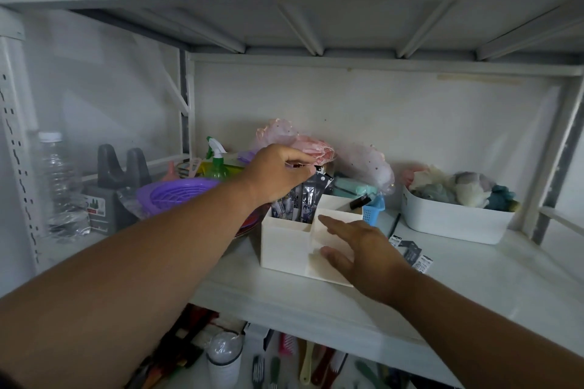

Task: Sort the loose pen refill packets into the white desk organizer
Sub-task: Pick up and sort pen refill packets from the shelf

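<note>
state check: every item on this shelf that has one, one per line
left hand: fingers curled on the packet tops
right hand: fingers straight, on the organizer's front
white desk organizer: upright; back-left compartment filled
refill packets in organizer: standing on end
loose packets: flat on shelf, right of organizer
water bottle: upright, capped
spray bottle: upright
white bin: full of soft items

Two bare forearms and hands, no sleeves in view.

Left hand (278,174) and right hand (363,257) both uncovered: no gloves, rings, watch or wristband visible. Forearms bare along all the visible length, from wrists to the near edge of the frame, with no cuff or fabric showing anywhere. Nails short as far as can be told; finer detail on the fingers too blurred to make out.
</note>
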